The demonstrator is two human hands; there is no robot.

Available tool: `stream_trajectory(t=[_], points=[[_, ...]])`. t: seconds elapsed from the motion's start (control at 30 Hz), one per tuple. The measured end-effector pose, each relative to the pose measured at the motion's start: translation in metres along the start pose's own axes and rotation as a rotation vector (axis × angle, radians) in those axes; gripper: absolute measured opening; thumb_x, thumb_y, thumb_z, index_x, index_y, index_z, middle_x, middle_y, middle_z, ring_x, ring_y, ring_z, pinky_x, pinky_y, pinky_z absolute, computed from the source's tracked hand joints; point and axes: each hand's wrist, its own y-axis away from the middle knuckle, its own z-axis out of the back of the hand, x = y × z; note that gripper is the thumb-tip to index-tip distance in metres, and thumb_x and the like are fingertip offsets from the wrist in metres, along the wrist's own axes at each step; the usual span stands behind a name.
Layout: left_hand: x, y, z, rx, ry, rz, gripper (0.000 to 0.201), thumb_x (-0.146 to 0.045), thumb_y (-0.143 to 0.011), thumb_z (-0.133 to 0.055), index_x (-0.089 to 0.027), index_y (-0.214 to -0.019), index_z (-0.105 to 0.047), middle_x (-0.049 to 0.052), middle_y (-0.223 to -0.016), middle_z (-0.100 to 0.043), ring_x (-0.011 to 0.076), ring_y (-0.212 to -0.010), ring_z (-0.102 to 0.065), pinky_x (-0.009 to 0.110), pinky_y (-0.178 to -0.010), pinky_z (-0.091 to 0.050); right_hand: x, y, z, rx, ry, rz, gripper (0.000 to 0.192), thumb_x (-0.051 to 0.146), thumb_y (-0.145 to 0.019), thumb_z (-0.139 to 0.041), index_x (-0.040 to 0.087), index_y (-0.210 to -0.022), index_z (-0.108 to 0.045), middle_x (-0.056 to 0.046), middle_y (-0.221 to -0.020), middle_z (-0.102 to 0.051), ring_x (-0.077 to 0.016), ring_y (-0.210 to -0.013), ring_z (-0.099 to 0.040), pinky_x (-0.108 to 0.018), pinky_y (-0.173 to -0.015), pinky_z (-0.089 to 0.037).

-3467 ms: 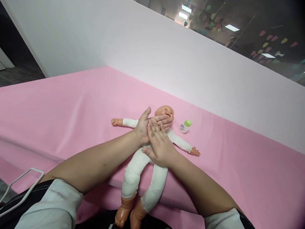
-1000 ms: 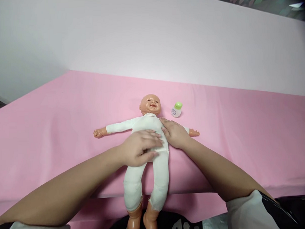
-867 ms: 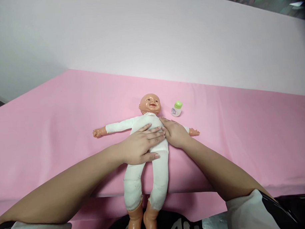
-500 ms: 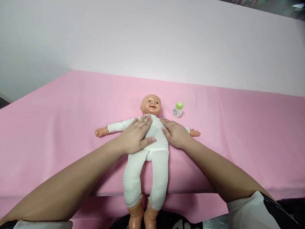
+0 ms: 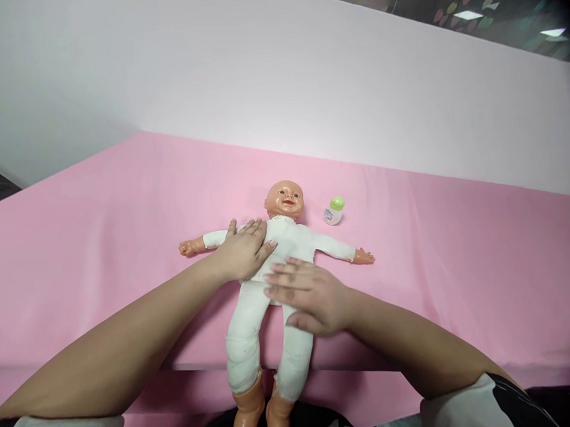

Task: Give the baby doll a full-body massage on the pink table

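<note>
So the white cloth-bodied baby doll with a shiny tan plastic head [image 5: 290, 238] is lying face-up on the pink cloth-covered table [image 5: 431, 264], its long axis running away from the person, feet sticking out past the near edge. The left hand [image 5: 243, 255] is resting flat by its shoulder, nearer the head, fingers straight and grasping nothing. The right hand [image 5: 316, 299] is slanting across the hips, fingers loose too; can't tell if they're actually touching.

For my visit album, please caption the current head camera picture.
Left hand on a doll, at one side of its chest; right hand over its hips; green-capped bottle beside its head.
</note>
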Motion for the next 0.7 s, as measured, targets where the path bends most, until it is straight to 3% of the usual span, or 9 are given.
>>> stream_trajectory(t=[0.1,0.3,0.43,0.7], points=[[0.000,0.000,-0.001,0.000,-0.005,-0.003,0.082,-0.059,-0.114,-0.022,-0.002,-0.171,-0.037,0.028,-0.178,-0.034,0.0427,-0.169,-0.029,0.075,-0.135,-0.011,0.006,-0.002,-0.003,0.056,-0.022,0.009,0.076,0.071,-0.111,-0.044,0.020,-0.165,-0.055,-0.010,-0.171,-0.054,-0.0286,-0.168,-0.038,-0.049,-0.144,-0.016],[0.002,-0.001,-0.008,-0.016,-0.027,-0.001,0.078,-0.054,-0.114,-0.024,-0.003,-0.172,-0.037,0.028,-0.178,-0.034,0.0408,-0.169,-0.032,0.072,-0.136,-0.015,-0.021,0.000,0.006,0.149,0.032,-0.156,0.103,0.080,-0.101,-0.059,0.018,-0.178,-0.028,-0.017,-0.184,-0.026,-0.0359,-0.174,-0.019,-0.063,-0.142,-0.012],[0.001,-0.002,-0.007,-0.017,-0.008,-0.007,0.081,-0.059,-0.113,-0.024,-0.003,-0.172,-0.036,0.028,-0.178,-0.033,0.0418,-0.169,-0.031,0.072,-0.135,-0.015,-0.033,0.002,0.011,0.163,0.061,-0.237,0.103,0.079,-0.105,-0.053,0.018,-0.180,-0.018,-0.018,-0.184,-0.024,-0.0357,-0.175,-0.016,-0.065,-0.142,-0.011],[-0.005,-0.001,-0.002,-0.015,-0.001,0.022,0.083,-0.062,-0.112,-0.030,-0.004,-0.171,-0.038,0.029,-0.177,-0.035,0.0431,-0.168,-0.032,0.071,-0.135,-0.016,-0.047,0.005,0.019,0.193,0.168,-0.405,0.101,0.081,-0.105,-0.048,0.019,-0.180,-0.020,-0.019,-0.185,-0.021,-0.0391,-0.175,-0.016,-0.071,-0.139,-0.012]])
